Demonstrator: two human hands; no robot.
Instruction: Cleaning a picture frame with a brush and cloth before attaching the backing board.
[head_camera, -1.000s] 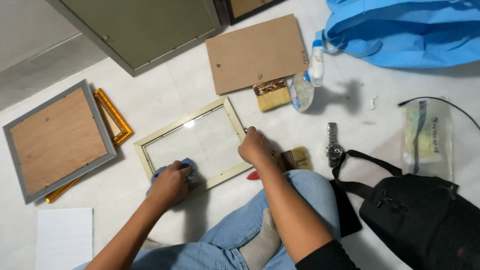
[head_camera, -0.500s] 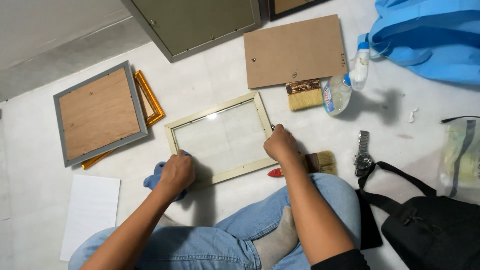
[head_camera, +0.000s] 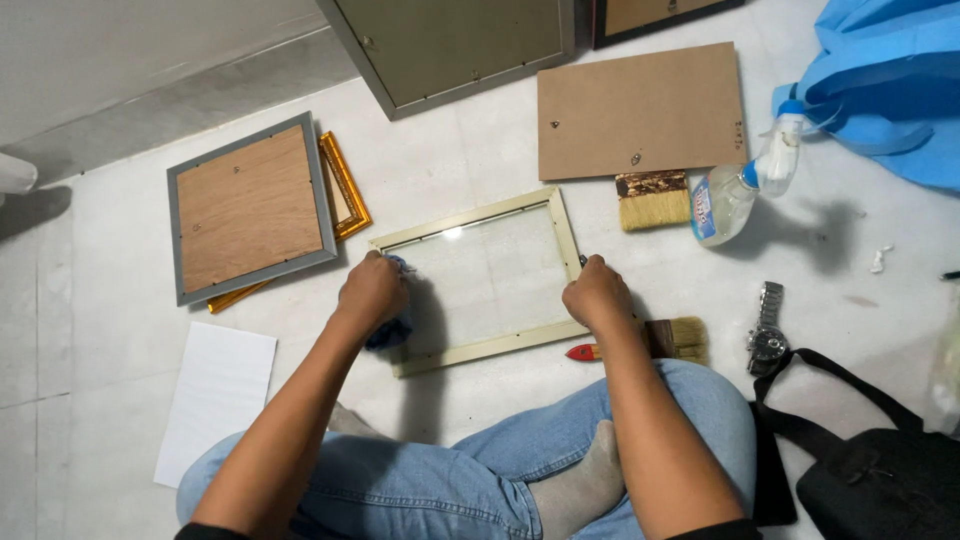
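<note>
The person is sitting cross-legged on the floor, and the cream picture frame is lying flat just ahead of the knees, its long axis running left to right with a slight tilt. The left hand is pressing a bunched blue cloth at the frame's left edge. The right hand is gripping the right edge, bracing it.
</note>
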